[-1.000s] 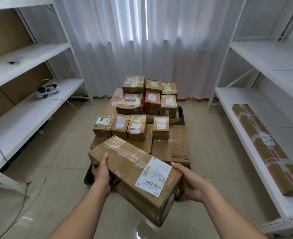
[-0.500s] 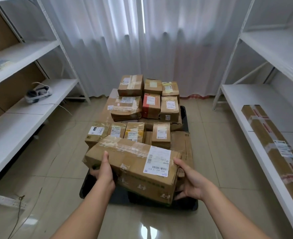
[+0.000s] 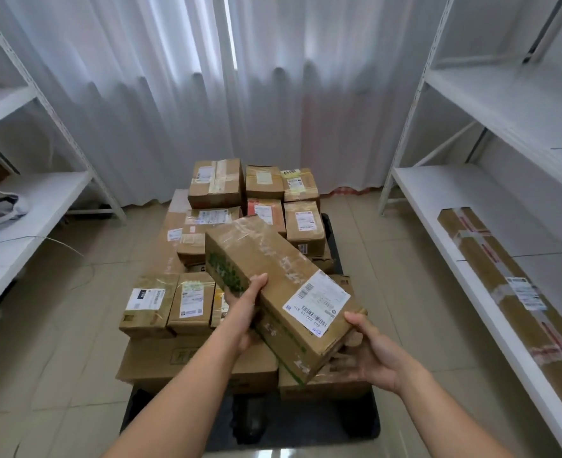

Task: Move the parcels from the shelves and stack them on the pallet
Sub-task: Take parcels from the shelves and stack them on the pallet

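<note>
Head cam: both arms reach out over the pallet. Left hand grips the long parcel on its left side, right hand cups the near end, fingers curled underneath. It's tilted above the stacked boxes.

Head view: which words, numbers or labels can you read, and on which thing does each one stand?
"602 602 12 A15", roughly; upside down and small, so uncertain: white label on the held parcel.
Green print on its side: blurred.
Stacked parcels' labels: too small.
Long parcel's label on the right shelf: unreadable.
</note>
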`<action>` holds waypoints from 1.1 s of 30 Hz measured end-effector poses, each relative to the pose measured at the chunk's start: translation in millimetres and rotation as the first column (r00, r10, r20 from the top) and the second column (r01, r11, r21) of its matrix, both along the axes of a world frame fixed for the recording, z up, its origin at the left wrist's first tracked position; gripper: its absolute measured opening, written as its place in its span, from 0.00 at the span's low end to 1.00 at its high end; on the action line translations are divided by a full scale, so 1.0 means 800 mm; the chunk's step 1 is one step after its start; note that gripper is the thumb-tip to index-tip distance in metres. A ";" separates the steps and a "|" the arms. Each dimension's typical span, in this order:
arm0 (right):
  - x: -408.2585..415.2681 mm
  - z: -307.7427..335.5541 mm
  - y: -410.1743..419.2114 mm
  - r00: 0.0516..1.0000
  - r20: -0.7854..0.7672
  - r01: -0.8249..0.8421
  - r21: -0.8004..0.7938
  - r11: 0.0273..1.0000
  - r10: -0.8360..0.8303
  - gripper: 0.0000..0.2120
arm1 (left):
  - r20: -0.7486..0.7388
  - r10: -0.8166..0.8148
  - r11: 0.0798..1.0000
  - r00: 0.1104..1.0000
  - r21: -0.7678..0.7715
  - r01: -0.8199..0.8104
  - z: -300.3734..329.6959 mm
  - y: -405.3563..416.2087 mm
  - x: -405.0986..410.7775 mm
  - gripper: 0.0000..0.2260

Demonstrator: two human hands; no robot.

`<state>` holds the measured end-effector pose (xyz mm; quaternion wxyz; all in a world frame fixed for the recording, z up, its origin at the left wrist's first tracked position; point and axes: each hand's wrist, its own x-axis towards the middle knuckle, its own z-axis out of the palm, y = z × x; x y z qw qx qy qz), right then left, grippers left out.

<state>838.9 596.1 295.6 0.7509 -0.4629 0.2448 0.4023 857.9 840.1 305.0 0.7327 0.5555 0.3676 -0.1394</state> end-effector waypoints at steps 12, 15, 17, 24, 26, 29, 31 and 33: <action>0.105 -0.018 -0.106 0.986 -0.086 -0.161 -0.289 0.944 0.142 0.23 | -0.038 -0.333 0.943 0.942 -0.014 0.333 -0.059 -0.126 0.136 0.47; 0.140 -0.047 -0.130 0.971 -0.155 -0.223 -0.288 0.931 0.184 0.27 | -0.069 -0.334 0.942 0.940 -0.041 0.332 -0.082 -0.151 0.160 0.44; 0.164 -0.067 -0.146 0.954 -0.192 -0.276 -0.272 0.922 0.229 0.28 | -0.117 -0.317 0.948 0.941 -0.036 0.315 -0.102 -0.168 0.175 0.41; 0.230 -0.146 -0.193 0.952 -0.265 -0.207 -0.192 0.959 0.152 0.30 | -0.204 -0.283 0.950 0.937 0.072 0.302 -0.195 -0.228 0.219 0.54; 0.244 -0.170 -0.200 0.941 -0.293 -0.237 -0.204 0.950 0.172 0.34 | -0.262 -0.267 0.949 0.927 0.097 0.301 -0.220 -0.239 0.224 0.58; 0.256 -0.201 -0.205 0.921 -0.337 -0.290 -0.257 0.922 0.196 0.41 | -0.264 -0.235 0.966 0.936 0.046 0.255 -0.213 -0.256 0.224 0.48; 0.257 -0.219 -0.205 0.918 -0.347 -0.297 -0.276 0.914 0.193 0.43 | -0.272 -0.224 0.971 0.936 0.013 0.237 -0.226 -0.260 0.224 0.38; 0.257 -0.238 -0.200 0.916 -0.357 -0.295 -0.288 0.911 0.184 0.40 | -0.312 -0.227 0.968 0.922 0.033 0.249 -0.240 -0.263 0.224 0.36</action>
